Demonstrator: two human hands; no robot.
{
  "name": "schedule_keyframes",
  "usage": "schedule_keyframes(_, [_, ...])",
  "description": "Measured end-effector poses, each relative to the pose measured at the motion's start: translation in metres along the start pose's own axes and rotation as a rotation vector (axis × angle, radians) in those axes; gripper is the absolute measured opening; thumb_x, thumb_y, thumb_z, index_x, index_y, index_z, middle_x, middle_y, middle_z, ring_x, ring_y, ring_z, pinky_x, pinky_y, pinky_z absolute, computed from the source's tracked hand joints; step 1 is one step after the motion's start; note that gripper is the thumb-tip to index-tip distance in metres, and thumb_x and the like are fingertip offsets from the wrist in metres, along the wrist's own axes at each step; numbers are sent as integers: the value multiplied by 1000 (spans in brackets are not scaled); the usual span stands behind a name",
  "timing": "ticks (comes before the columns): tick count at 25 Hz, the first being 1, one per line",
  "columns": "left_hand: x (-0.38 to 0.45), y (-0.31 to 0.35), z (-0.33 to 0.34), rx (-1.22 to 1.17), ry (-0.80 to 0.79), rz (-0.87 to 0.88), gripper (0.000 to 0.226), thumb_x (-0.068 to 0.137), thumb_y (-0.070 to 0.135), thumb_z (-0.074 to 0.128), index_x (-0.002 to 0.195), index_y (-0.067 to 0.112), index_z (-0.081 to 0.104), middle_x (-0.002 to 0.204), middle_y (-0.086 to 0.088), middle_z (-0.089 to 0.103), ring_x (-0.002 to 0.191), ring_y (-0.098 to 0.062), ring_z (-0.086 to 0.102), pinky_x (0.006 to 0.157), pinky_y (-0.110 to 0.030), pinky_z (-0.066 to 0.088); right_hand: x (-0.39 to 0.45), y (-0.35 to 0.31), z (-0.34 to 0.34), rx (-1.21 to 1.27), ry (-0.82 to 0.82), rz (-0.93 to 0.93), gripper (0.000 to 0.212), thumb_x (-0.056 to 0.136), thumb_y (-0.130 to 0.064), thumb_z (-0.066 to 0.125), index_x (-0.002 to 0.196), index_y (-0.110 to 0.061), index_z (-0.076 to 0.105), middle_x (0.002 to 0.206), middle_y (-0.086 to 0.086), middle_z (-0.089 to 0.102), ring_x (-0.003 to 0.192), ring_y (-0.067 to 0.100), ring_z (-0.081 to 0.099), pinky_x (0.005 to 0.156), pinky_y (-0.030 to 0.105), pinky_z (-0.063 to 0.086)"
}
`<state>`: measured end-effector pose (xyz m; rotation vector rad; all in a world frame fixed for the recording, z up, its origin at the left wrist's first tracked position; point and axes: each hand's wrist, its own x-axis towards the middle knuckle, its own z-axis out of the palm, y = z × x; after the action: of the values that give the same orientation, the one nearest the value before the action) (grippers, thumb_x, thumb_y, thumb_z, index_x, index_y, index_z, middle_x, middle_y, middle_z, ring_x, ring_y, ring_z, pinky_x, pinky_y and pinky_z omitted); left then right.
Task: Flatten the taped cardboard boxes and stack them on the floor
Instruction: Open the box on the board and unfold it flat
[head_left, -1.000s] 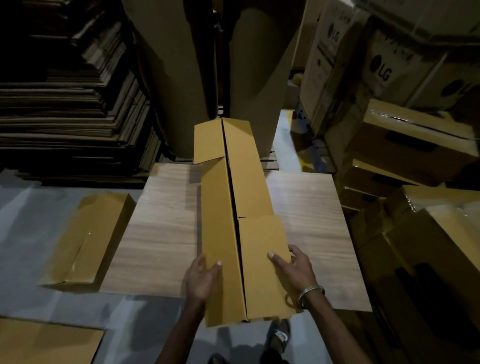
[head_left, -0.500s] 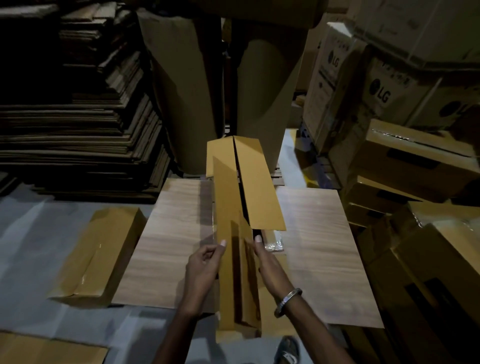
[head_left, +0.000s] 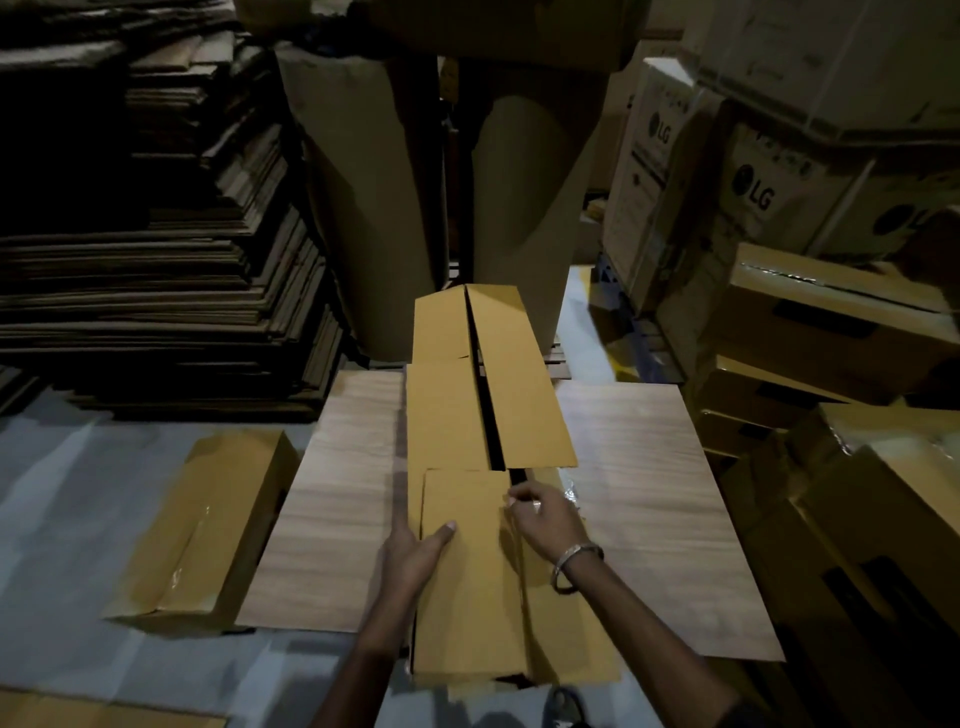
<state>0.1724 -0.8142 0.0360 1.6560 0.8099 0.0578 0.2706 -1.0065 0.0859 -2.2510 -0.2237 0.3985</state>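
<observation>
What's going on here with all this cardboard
A person is working on a long yellow box lying on a wooden board on the floor. The left hand rests flat on its near flap, while the right hand pinches at the seam beside it. The box's far flaps are open. Another taped box lies left of the board, and flattened cardboard is piled behind.

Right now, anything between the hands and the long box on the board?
Nothing visible. Left hand rests on the near flap of the long box, thumb on top; right hand pinches that flap's edge. The box lies on the wooden board.
</observation>
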Motion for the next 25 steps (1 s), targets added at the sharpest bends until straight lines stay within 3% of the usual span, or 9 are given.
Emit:
schedule_keyframes(3, [8, 16, 3, 74, 11, 48, 104, 70, 62, 83, 155, 24, 38, 134, -1, 58, 122, -28, 60, 105, -50, 52, 42, 4, -23, -151, 28, 76, 40, 94, -36, 69, 129, -16, 66, 133, 10, 62, 127, 30, 56, 98, 34, 47])
schedule_keyframes(6, [34, 33, 8, 171, 20, 41, 123, 61, 81, 78, 159, 23, 31, 150, -10, 49, 139, -34, 49, 110, -53, 48, 87, 11, -40, -215, 39, 188, 73, 89, -48, 73, 149, -18, 44, 150, 13, 38, 141, 38, 36, 110, 49, 42])
schedule_keyframes(7, [44, 40, 9, 190, 21, 23, 127, 65, 78, 80, 163, 21, 23, 158, -13, 41, 145, -36, 42, 114, -54, 44, 100, 12, -44, -222, 35, 222, 81, 86, -52, 74, 152, -19, 39, 152, 13, 35, 142, 39, 34, 110, 52, 41])
schedule_keyframes(10, [75, 62, 12, 263, 66, 20, 123, 79, 60, 83, 167, 20, 7, 164, -16, 27, 146, -38, 39, 112, -50, 43, 141, 23, -47, -215, -13, 274, 94, 82, -64, 74, 151, -18, 31, 149, 15, 38, 139, 41, 39, 109, 55, 41])
schedule_keyframes(13, [119, 77, 15, 416, 80, 90, 115, 84, 63, 76, 167, 20, 9, 164, -14, 29, 146, -37, 37, 112, -53, 42, 182, 26, -44, -130, -70, 277, 101, 80, -67, 75, 153, -18, 26, 150, 16, 42, 135, 40, 46, 108, 55, 44])
schedule_keyframes(16, [163, 89, 26, 670, 124, 208, 88, 99, 66, 50, 164, 13, 23, 167, -14, 30, 151, -36, 31, 116, -56, 39, 221, 21, -48, 13, -170, 274, 99, 79, -55, 84, 152, -17, 29, 144, 11, 51, 133, 36, 51, 104, 48, 46])
schedule_keyframes(19, [213, 102, 36, 873, 145, 294, 69, 108, 58, 31, 157, 10, 37, 164, -14, 38, 153, -35, 29, 118, -58, 35, 255, 18, -52, 147, -267, 325, 95, 71, -44, 93, 146, -20, 40, 125, 0, 55, 126, 31, 56, 101, 46, 50])
schedule_keyframes(21, [244, 110, 46, 850, 164, 236, 70, 109, 55, 30, 157, 5, 36, 162, -18, 39, 152, -36, 30, 120, -57, 32, 273, 21, -54, 243, -307, 365, 86, 65, -39, 97, 135, -19, 53, 124, -2, 63, 117, 26, 62, 97, 46, 54])
schedule_keyframes(25, [302, 128, 58, 571, 198, 23, 81, 107, 60, 34, 160, 0, 25, 161, -25, 37, 148, -42, 36, 117, -58, 33, 294, 34, -66, 387, -439, 429, 63, 66, -31, 97, 122, -19, 71, 121, 3, 75, 110, 24, 69, 93, 43, 57])
